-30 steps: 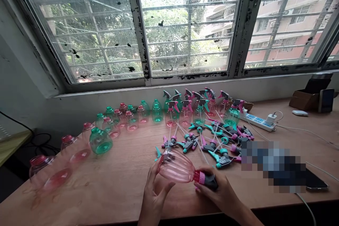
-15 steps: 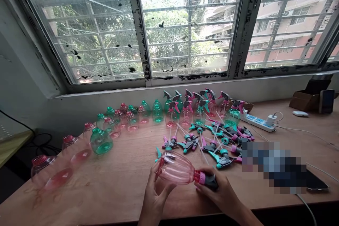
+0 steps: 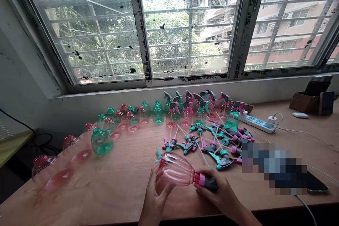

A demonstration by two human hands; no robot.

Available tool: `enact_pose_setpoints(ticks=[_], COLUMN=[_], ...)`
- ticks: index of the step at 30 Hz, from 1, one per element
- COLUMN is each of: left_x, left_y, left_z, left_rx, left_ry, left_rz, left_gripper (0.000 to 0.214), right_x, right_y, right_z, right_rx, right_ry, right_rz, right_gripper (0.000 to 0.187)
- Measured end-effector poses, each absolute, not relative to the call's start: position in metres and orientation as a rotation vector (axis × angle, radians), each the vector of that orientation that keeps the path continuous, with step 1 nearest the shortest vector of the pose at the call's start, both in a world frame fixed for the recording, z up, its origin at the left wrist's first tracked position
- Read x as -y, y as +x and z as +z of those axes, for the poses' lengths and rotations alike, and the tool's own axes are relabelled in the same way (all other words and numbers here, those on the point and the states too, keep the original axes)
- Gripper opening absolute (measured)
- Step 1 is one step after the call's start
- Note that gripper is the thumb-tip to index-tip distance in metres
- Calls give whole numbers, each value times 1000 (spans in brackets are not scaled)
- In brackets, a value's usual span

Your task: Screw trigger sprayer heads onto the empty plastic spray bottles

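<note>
Pink and green bottles (image 3: pixel 102 144) are ranged from the bench's (image 3: pixel 119 187) left edge to its back edge. Near the middle of the front edge, a large pink bottle (image 3: pixel 177 169) is held sideways above the bench, its base cupped by the half-curled left hand (image 3: pixel 155 192), the black spray head (image 3: pixel 211 183) at its neck gripped by the closed right hand (image 3: pixel 221 190). Loose sprayers (image 3: pixel 225 162) are strewn beyond. Toward the back right corner, a power strip (image 3: pixel 258 123) and brown box (image 3: pixel 304 101) are placed.
</note>
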State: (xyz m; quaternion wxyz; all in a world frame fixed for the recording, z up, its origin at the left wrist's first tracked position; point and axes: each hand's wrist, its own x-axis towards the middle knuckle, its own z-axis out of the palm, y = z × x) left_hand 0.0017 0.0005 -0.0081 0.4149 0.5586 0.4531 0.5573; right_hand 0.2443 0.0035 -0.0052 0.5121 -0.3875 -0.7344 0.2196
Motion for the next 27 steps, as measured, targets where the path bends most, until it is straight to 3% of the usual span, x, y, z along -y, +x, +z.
enact_pose_setpoints(ticks=[8,18,27], left_x=[2,-4,1], left_y=[2,1,3], left_z=[-7,-9,-5], left_rx=[-1182,-1204,-1126], left_ry=[1504,1467,1421], left_rz=[1389,1455,1438], left_gripper=[76,65,71], right_x=[-6,-4,-5], right_y=[246,245,246], right_z=[-9,-5,-9], right_rx=[1782,1735,1798], right_ry=[-935,-960,-908], right_rz=[513,510,497], right_gripper=[26,24,25])
